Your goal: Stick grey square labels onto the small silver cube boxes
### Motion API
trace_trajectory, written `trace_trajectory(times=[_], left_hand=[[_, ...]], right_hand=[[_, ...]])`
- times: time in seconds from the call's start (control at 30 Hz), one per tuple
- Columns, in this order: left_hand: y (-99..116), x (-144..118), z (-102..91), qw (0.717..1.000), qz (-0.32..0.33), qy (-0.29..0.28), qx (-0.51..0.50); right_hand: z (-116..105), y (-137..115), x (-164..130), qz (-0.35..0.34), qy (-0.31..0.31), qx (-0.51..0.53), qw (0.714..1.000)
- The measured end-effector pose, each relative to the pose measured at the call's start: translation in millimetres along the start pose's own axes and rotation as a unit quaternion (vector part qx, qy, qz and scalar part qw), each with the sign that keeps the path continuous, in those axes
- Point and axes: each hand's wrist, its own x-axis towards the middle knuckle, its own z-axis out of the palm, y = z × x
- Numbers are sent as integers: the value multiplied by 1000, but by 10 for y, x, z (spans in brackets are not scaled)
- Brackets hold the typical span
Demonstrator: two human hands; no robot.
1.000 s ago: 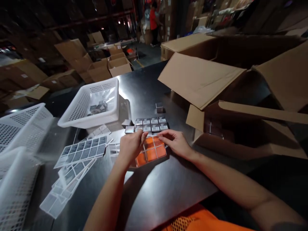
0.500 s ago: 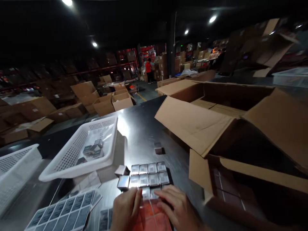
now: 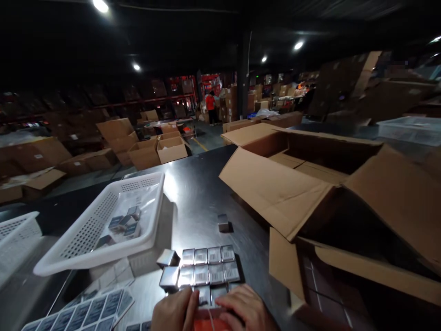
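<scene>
Left hand (image 3: 174,312) and right hand (image 3: 243,310) pinching orange sheet (image 3: 210,324) (partly cropped), beside silver boxes (image 3: 206,269)

Dim warehouse interior with a dark ceiling and round ceiling lamps (image 3: 100,5). The dark, glossy worktop (image 3: 196,184) reflects the light. Open cardboard cartons (image 3: 148,151) stand on the grey floor (image 3: 206,138) beyond it. Shelving racks (image 3: 165,96) with stacked boxes line the far end, where a person in an orange top (image 3: 210,108) stands.
</scene>
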Motion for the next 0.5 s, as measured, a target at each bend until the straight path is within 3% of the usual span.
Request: trace_trajectory(times=[0.2, 0.3, 0.4, 0.5], left_hand=[[169, 162, -277, 998, -1, -43, 43], [323, 271, -466, 989, -49, -136, 37], [471, 366, -610, 961, -111, -252, 27], [573, 414, -698, 942, -145, -301, 29]], right_hand=[[-44, -98, -14, 34, -20, 20, 999], [-42, -198, -7, 58, -28, 8, 998], [-26, -285, -6, 52, -35, 7, 998], [-22, -347, -15, 12, -40, 13, 999]])
